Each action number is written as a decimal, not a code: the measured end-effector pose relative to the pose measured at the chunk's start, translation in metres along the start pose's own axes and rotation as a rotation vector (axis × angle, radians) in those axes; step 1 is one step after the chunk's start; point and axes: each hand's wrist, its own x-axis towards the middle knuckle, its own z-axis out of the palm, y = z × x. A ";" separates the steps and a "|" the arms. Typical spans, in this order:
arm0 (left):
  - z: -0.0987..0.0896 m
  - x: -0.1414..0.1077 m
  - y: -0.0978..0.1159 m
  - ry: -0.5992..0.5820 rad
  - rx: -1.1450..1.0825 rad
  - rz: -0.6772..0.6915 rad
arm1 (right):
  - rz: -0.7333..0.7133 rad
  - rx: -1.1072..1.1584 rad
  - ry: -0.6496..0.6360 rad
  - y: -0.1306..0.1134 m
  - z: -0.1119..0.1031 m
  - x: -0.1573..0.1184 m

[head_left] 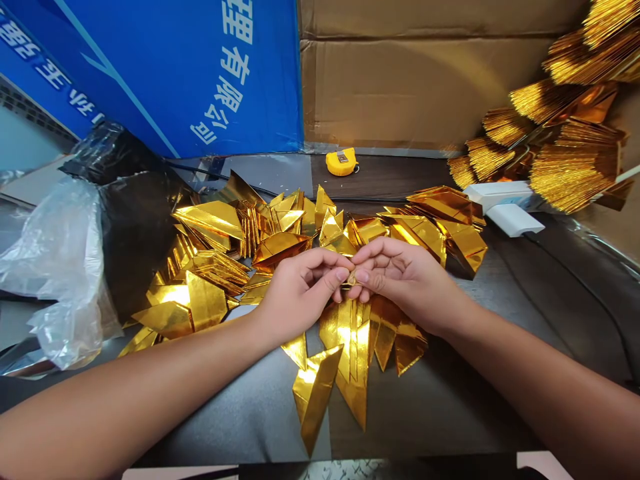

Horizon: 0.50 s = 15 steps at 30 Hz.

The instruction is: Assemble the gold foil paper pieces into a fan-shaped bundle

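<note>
Over the middle of the table, my left hand (313,279) and my right hand (395,275) meet fingertip to fingertip, both closed in a pinch. Between them is a small, thin gold-tan piece (351,279); its exact kind is too small to make out, and fingers partly cover it. Just below the fingers lie folded gold foil papers (345,340), long and pointed. Whether these touch the pinched piece I cannot tell. One separate folded gold foil paper (316,393) lies nearer the table's front edge.
Several folded gold papers (207,300) are heaped behind and left of my hands. A yellow tape measure (341,162) sits by the cardboard box (400,93). Plastic bags (70,260) stand left. At right are a white power strip (505,200), its cable, and pleated gold foil bundles (575,160).
</note>
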 end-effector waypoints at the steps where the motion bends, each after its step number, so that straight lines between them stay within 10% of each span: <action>1: 0.000 0.000 0.000 -0.007 -0.006 0.001 | -0.003 -0.009 -0.007 -0.001 0.000 0.000; 15: 0.002 -0.001 0.006 -0.054 0.087 0.039 | 0.127 0.041 -0.074 -0.005 -0.009 -0.001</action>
